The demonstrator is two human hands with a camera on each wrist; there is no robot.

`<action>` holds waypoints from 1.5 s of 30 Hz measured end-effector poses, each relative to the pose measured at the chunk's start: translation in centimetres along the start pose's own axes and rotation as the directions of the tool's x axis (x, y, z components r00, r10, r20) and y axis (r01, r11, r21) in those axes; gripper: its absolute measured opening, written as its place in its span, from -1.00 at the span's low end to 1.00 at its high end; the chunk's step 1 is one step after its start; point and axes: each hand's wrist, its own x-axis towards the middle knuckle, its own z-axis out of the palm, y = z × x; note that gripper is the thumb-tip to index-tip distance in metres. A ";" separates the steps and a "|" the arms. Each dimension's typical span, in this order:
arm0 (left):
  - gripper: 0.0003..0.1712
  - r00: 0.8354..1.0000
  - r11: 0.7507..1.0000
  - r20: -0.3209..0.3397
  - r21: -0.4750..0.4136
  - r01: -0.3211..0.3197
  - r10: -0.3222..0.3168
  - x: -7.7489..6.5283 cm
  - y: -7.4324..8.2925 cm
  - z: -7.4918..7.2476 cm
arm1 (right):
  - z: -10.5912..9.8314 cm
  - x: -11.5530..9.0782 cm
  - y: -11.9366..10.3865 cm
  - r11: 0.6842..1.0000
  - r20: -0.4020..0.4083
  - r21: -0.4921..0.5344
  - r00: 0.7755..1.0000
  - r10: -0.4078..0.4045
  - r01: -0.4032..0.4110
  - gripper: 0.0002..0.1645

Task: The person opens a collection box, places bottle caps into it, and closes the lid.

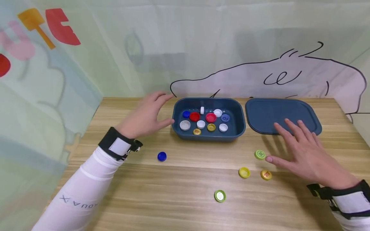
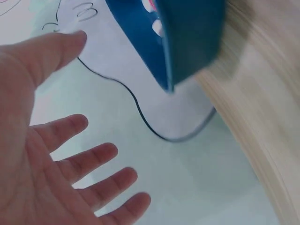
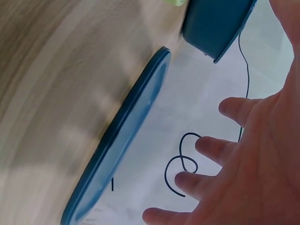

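Note:
My left hand [image 1: 147, 114] is beside the left end of a dark blue box [image 1: 208, 138], thumb tip near its rim, fingers spread and holding nothing. Inside the box lie several bottle caps, among them a red cap [image 1: 194, 117], a white cap [image 1: 200, 124] and a gold cap [image 1: 211, 127]. My right hand [image 1: 306, 154] is spread over the table in front of the flat blue lid [image 1: 283, 115], with nothing in it. Near its thumb lies a light green cap [image 1: 260, 154]. In the right wrist view the fingers [image 3: 197, 185] are apart and extended.
On the wooden table [image 1: 138, 199] lie a blue cap [image 1: 162, 156] at the left, a yellow cap [image 1: 244, 172], an orange-yellow cap [image 1: 266, 175] and a green-rimmed cap [image 1: 220, 195] nearer the front. A printed cloth [image 1: 202, 41] hangs behind the table's back edge.

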 end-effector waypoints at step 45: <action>0.22 0.967 0.959 -0.025 0.118 0.257 -0.255 -10.0 -2.4 7.4 | 0.5 -0.7 -4.3 0.982 0.317 0.078 0.929 -0.191 0.175 -0.61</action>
